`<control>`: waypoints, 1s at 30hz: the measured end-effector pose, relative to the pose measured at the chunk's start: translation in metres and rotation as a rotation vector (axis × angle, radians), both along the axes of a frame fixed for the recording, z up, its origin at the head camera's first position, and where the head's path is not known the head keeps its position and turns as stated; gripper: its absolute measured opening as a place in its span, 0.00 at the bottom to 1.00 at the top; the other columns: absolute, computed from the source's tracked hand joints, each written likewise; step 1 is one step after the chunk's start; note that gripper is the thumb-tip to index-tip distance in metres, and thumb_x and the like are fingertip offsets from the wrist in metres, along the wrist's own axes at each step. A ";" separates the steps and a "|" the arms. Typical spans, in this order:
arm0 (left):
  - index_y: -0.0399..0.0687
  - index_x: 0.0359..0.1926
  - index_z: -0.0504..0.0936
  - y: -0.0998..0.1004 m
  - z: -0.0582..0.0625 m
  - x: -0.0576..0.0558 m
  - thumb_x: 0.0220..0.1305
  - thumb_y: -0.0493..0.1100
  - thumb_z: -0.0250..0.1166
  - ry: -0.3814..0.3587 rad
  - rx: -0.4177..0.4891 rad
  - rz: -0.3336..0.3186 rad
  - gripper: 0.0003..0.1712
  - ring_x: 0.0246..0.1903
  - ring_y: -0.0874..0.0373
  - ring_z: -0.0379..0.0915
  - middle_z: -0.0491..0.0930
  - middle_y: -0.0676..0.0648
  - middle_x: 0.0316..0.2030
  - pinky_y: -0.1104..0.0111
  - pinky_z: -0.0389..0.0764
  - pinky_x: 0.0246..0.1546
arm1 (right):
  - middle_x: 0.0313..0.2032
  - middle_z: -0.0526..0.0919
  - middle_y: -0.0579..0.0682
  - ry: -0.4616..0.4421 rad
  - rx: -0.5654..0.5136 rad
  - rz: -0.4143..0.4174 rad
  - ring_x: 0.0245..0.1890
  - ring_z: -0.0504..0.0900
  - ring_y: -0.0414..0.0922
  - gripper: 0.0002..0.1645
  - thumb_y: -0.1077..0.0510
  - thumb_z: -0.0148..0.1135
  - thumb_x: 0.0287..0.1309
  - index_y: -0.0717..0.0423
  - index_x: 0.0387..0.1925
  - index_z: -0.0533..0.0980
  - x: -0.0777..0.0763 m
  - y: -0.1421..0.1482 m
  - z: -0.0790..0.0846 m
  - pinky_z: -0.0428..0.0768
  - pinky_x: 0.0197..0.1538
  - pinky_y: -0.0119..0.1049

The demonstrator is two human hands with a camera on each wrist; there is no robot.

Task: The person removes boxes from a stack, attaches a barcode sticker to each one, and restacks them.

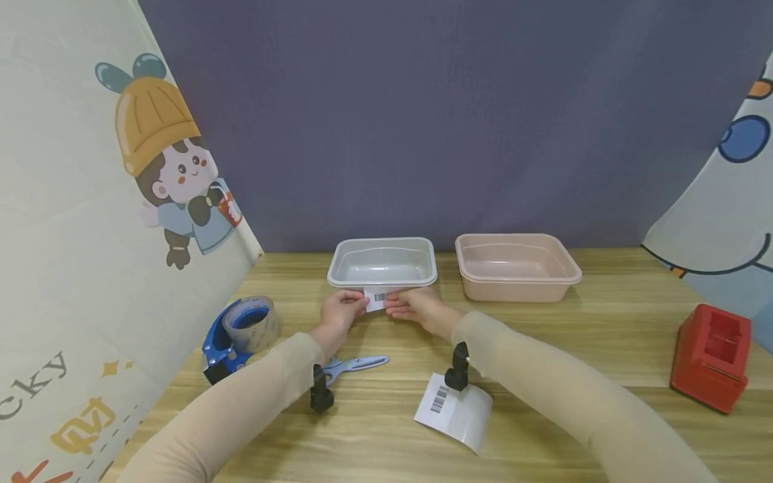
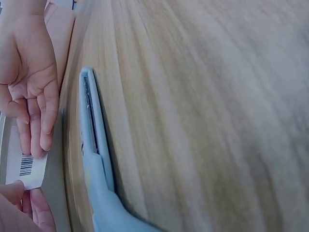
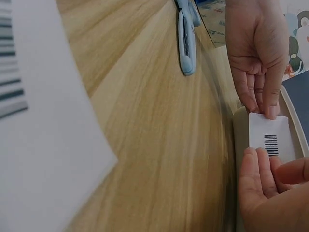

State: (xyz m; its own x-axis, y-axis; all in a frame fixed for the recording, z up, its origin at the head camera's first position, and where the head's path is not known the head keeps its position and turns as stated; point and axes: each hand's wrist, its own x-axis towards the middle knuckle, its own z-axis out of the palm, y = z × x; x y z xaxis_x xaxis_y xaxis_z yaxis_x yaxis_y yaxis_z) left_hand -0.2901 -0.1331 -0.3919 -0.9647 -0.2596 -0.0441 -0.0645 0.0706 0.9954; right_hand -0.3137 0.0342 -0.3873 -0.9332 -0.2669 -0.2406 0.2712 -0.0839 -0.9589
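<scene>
A small white barcode label (image 1: 376, 299) is held up at the front wall of the white plastic container (image 1: 382, 284). My left hand (image 1: 339, 316) pinches the label's left edge between thumb and fingers. At its right edge, the extended fingers of my right hand (image 1: 423, 308) touch the label, as the left wrist view (image 2: 33, 170) and right wrist view (image 3: 268, 133) show; the thumb stands apart from it. Light blue scissors (image 1: 356, 365) lie on the table, partly behind the left sleeve. A sheet with another barcode label (image 1: 447, 410) lies below the right wrist.
A pink container (image 1: 513, 290) stands right of the white one. At the left is a blue tape dispenser (image 1: 219, 345) with a roll of clear tape (image 1: 266, 329). A red tape dispenser (image 1: 712, 359) stands far right on the wooden table (image 1: 362, 443). A dark cloth (image 1: 423, 121) hangs behind.
</scene>
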 end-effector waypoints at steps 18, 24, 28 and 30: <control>0.32 0.44 0.83 0.017 0.007 0.016 0.61 0.28 0.62 0.069 -0.138 -0.199 0.11 0.39 0.56 0.81 0.84 0.36 0.43 0.65 0.84 0.46 | 0.55 0.78 0.68 0.037 -0.022 0.043 0.42 0.85 0.47 0.22 0.67 0.43 0.68 0.73 0.60 0.69 0.004 0.005 0.006 0.79 0.60 0.42; 0.27 0.49 0.80 0.024 0.007 0.006 0.59 0.21 0.54 0.008 -0.003 -0.221 0.18 0.34 0.61 0.80 0.82 0.31 0.47 0.62 0.84 0.50 | 0.50 0.83 0.64 0.050 -0.019 0.027 0.37 0.85 0.40 0.21 0.67 0.43 0.67 0.72 0.58 0.71 0.003 0.003 0.004 0.84 0.50 0.33; 0.26 0.52 0.78 0.020 0.005 0.001 0.59 0.21 0.51 -0.023 0.075 -0.224 0.20 0.31 0.62 0.79 0.82 0.32 0.45 0.63 0.84 0.49 | 0.50 0.83 0.63 0.049 -0.021 0.023 0.37 0.85 0.40 0.22 0.68 0.43 0.66 0.72 0.58 0.71 0.003 0.003 0.003 0.84 0.47 0.31; 0.25 0.52 0.76 0.017 0.004 -0.001 0.60 0.21 0.50 -0.031 0.114 -0.222 0.20 0.30 0.62 0.79 0.83 0.34 0.42 0.61 0.84 0.50 | 0.49 0.84 0.63 0.047 -0.027 0.014 0.36 0.85 0.40 0.22 0.69 0.43 0.66 0.73 0.58 0.71 0.003 0.003 0.003 0.84 0.47 0.31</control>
